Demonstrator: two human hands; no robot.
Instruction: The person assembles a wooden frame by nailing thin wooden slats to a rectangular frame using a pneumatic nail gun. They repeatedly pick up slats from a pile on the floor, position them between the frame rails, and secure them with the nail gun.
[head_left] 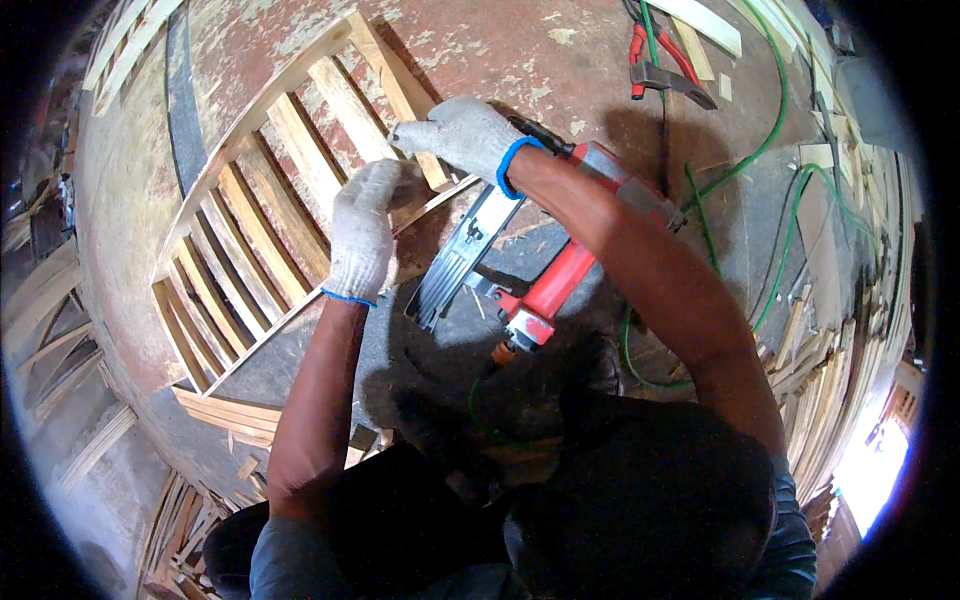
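Note:
A slatted wooden frame lies on the floor ahead and to the left, its pale slats running between two long rails. My left hand, in a white knit glove with a blue cuff, is at the near rail with its fingers curled in. My right hand, gloved alike, reaches over the frame's right end, fingers closed and pointing left beside a slat. Whatever either hand grips is hidden. Under my right forearm lies a red nail gun with a silver magazine; neither hand is on its handle.
A hammer and a red-handled tool lie at the far right. A green air hose loops across the right side. Stacked wood strips line the right edge; more slats lie near my left forearm.

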